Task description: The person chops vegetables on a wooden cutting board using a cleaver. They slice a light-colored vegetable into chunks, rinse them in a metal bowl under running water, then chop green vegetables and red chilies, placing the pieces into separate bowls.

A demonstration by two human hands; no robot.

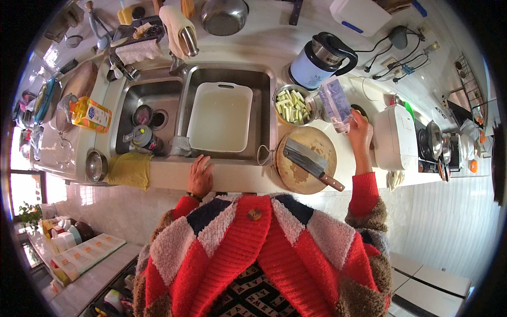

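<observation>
My right hand [361, 130] grips the lower end of a clear plastic packet [335, 102] with purple print, held up over the counter. My left hand [201, 177] lies palm down on the counter's front edge, holding nothing. Just beyond it, a white plastic basin [220, 146] of cloudy liquid sits in the larger sink basin [263, 119]. A metal bowl of pale green vegetable sticks [293, 106] stands left of the packet. Nearer to me, a cleaver [305, 157] lies across a round wooden cutting board [294, 176], its handle past the rim.
An electric kettle [311, 67] stands behind the bowl. To the right is a white appliance [395, 138], with pans [433, 134] beyond. The smaller sink basin [158, 95] holds a bottle [144, 138] and a small bowl [142, 115]. A yellow cloth [130, 170] hangs over the counter edge.
</observation>
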